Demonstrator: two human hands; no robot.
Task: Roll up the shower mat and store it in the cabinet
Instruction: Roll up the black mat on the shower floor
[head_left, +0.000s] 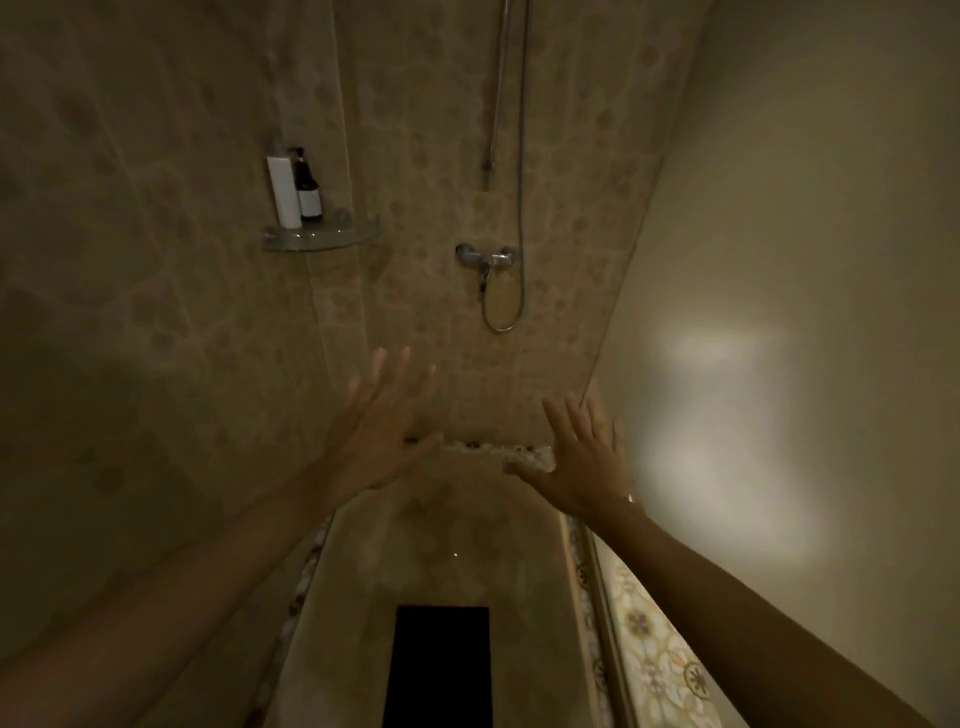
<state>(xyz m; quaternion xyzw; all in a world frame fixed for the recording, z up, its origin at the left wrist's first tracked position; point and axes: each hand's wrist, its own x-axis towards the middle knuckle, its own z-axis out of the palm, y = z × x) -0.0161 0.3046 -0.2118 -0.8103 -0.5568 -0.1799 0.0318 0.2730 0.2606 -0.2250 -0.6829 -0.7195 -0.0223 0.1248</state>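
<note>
Dim tiled shower stall (171, 218), frosted glass panel (805, 260) on right. Dark shower mat (441, 667) flat on floor w/ pebble border, bottom center, well below both hands. Left hand (382, 436) and right hand (584, 467): fingers spread wide, holding nothing, raised toward back wall.

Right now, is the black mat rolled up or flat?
Flat: the black mat lies spread on the shower floor, and neither hand touches it.

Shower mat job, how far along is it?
Nothing looks done: the dark mat lies flat and unrolled on the shower floor. In hand: the left hand and right hand reach forward, open and empty. Left: rolling and storing it; no cabinet is visible.
</note>
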